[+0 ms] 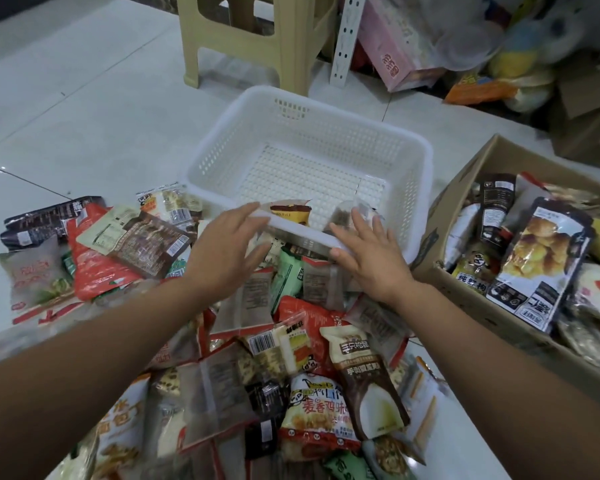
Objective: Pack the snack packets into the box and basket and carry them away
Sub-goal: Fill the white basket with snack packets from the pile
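Left grip [229, 244] and right grip [368, 252]: both flat, fingers straight, holding nothing, poised at the near rim of the white perforated plastic basket [409, 188]. Inside, against that rim, only a yellow-brown packet [291, 213] and a clear packet [347, 214]. Scoop from the loose heap of snack packets [326, 410] on the pale tiled floor [84, 116]; lay flat, corners first. Skip the brown cardboard box [465, 294], seemingly crowded.

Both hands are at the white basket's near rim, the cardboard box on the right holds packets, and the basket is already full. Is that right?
Not full: the head view shows the basket nearly empty, only two packets by its near rim. The left hand, right hand and box are as stated.
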